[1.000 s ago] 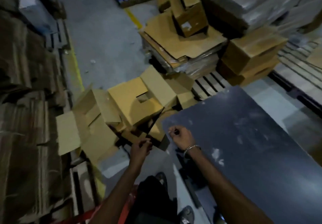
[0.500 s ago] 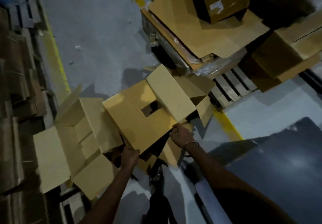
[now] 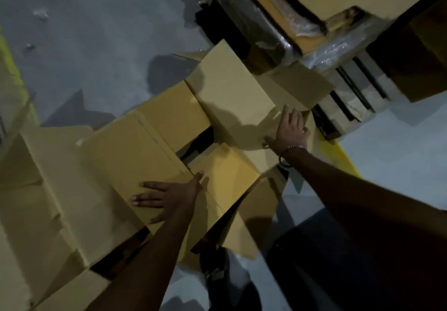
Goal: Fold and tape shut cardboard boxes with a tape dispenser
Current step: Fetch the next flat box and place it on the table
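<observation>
Now both hands (image 3: 169, 197) press a flap-up cardboard box (image 3: 154, 146), lying diagonally.

A dimly lit warehouse or packing area. The grey concrete floor (image 3: 96, 44) carries painted yellow lane lines (image 3: 343, 155); a wooden pallet (image 3: 350, 97) bears a stack of flat cardboard sheets wrapped in clear plastic film (image 3: 285, 27). Unfolded corrugated cardboard boxes (image 3: 150, 146) lie heaped directly on the floor, their flaps open.
</observation>
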A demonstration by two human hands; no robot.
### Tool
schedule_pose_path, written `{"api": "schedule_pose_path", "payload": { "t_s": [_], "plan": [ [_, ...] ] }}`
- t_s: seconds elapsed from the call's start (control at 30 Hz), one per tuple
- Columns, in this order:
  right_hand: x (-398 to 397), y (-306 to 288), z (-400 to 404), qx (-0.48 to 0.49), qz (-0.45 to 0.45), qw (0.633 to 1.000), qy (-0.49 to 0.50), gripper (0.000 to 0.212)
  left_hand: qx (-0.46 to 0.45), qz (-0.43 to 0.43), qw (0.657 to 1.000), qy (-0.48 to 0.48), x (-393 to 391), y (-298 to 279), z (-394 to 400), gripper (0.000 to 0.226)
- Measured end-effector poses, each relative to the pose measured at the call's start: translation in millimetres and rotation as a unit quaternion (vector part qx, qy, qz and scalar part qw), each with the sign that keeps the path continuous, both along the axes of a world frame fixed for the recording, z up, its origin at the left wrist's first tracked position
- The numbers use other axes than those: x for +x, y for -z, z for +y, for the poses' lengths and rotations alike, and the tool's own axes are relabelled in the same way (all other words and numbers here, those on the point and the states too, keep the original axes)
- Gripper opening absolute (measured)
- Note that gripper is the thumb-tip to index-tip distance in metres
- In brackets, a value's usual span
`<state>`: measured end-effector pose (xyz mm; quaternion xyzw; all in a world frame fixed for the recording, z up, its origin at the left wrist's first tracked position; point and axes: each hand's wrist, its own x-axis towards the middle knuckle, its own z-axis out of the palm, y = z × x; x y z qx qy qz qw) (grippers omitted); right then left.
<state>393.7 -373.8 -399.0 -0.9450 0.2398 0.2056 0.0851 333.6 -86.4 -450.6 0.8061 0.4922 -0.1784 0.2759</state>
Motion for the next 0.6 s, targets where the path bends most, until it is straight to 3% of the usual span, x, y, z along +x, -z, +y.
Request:
{"api": "schedule_pose_path", "payload": {
  "t_s": [0.1,0.17,0.27,0.37,0.5,0.6],
  "plan": [
    [8,3,-6,0.030,0.020,0.998,0.048,0.103,0.023,0.048,0.999,-0.008,4,17,3,0.180],
    [-3,-7,2,0.007,-0.021,1.000,0.015,0.071,0.018,0.056,0.998,-0.004,8,13,4,0.177],
    [-34,-27,31,0.069,-0.055,0.995,-0.039,0.035,-0.011,0.034,0.999,0.012,9,-16,-8,0.159],
    [-65,-54,69,0.100,-0.027,0.987,-0.123,0.029,-0.032,-0.023,0.999,0.023,-5,-62,-8,0.125],
    [-89,-128,103,0.083,-0.095,0.984,-0.129,0.021,0.009,-0.093,0.993,0.068,-48,-126,66,0.065],
    [-97,-209,108,0.066,-0.143,0.978,-0.136,0.022,0.067,-0.103,0.992,0.039,-77,-198,122,0.041]
  ]
}}
